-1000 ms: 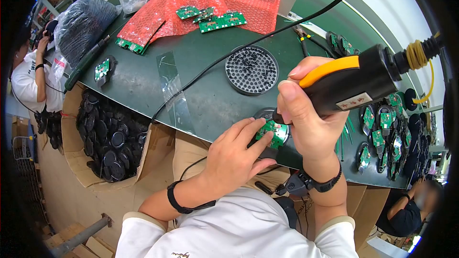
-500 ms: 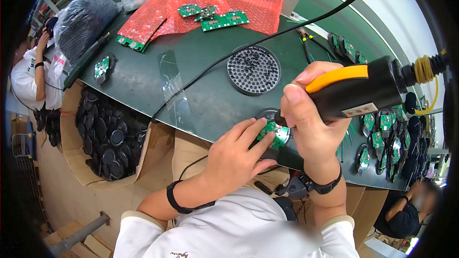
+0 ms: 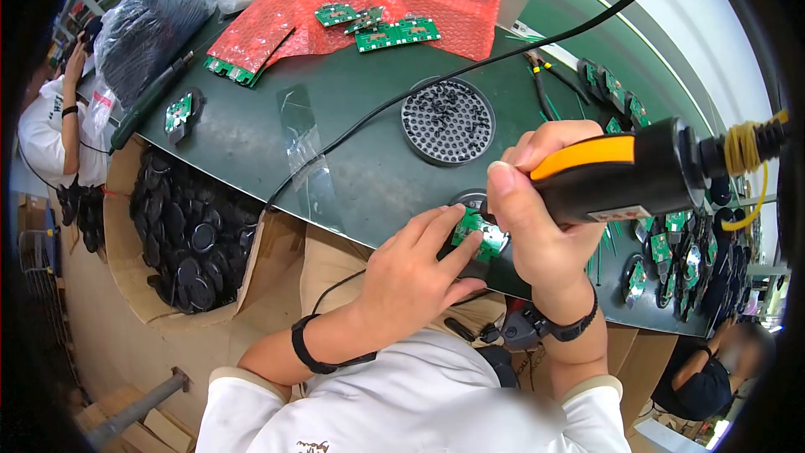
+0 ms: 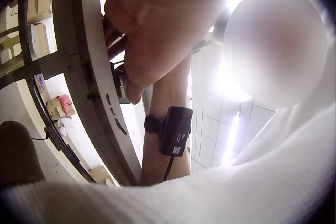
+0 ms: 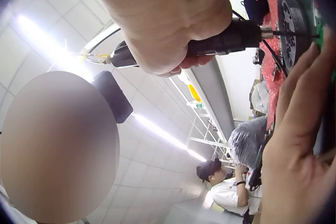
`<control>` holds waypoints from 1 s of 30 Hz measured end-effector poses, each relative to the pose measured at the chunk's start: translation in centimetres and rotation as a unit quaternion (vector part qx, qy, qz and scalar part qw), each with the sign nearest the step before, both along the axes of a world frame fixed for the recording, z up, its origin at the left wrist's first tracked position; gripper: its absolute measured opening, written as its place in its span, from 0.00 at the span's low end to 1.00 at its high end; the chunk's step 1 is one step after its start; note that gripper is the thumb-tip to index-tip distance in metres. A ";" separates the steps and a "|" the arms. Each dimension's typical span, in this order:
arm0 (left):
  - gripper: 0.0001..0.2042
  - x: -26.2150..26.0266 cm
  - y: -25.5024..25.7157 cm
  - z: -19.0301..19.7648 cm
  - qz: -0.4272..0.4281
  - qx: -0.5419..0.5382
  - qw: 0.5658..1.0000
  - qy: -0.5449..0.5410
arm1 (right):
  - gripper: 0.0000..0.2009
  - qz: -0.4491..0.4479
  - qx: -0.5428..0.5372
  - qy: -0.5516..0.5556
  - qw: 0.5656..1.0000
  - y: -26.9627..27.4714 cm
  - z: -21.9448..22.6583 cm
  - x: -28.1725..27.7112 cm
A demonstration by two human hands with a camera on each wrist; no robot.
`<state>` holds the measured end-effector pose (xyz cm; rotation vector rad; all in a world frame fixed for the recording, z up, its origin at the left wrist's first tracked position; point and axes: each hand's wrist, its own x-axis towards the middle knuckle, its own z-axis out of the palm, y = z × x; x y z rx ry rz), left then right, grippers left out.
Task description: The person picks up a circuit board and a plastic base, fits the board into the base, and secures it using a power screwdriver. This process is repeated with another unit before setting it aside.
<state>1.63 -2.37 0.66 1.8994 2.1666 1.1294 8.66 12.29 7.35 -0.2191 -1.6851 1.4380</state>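
Note:
My right hand point(image 3: 537, 218) grips a black and orange electric screwdriver point(image 3: 625, 172) with its tip down on a small green circuit board point(image 3: 476, 235). The board sits in a round black housing point(image 3: 470, 201) near the front edge of the green table point(image 3: 369, 168). My left hand point(image 3: 419, 273) lies flat beside it, its straight fingers pressing on the board. In the right wrist view the right hand point(image 5: 168, 19) wraps the screwdriver point(image 5: 226, 37), and the left hand point(image 5: 299, 145) shows at the right. The left wrist view shows only the left hand point(image 4: 163, 29) from below.
A round black perforated disc point(image 3: 449, 120) lies behind the work. Red bubble wrap point(image 3: 377, 0) with green boards is at the back. Several finished housings with boards point(image 3: 679, 243) crowd the right. A carton of black parts point(image 3: 189, 235) stands left of the table. Another person point(image 3: 50, 134) sits far left.
The screwdriver body has tipped lower and its tip has shifted slightly left on the board. The left hand has stayed pressing the board.

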 end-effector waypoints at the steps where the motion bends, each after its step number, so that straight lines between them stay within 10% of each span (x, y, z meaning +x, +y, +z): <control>1: 0.27 0.0 0.0 0.0 0.001 0.004 1.000 0.001 | 0.14 -0.006 -0.005 0.006 1.000 0.0 -0.1 0.0; 15: 0.30 -0.6 0.0 0.4 -0.019 0.017 1.000 -0.017 | 0.18 0.033 -0.085 0.031 0.995 1.9 1.5 0.9; 27: 0.41 -1.5 0.4 0.0 -0.069 0.085 0.991 -0.082 | 0.24 -0.126 0.098 0.030 0.987 10.5 6.7 5.9; 30: 0.41 -1.3 0.1 0.5 -0.070 0.113 0.988 -0.081 | 0.31 -0.349 0.233 -0.111 0.901 8.2 4.3 8.6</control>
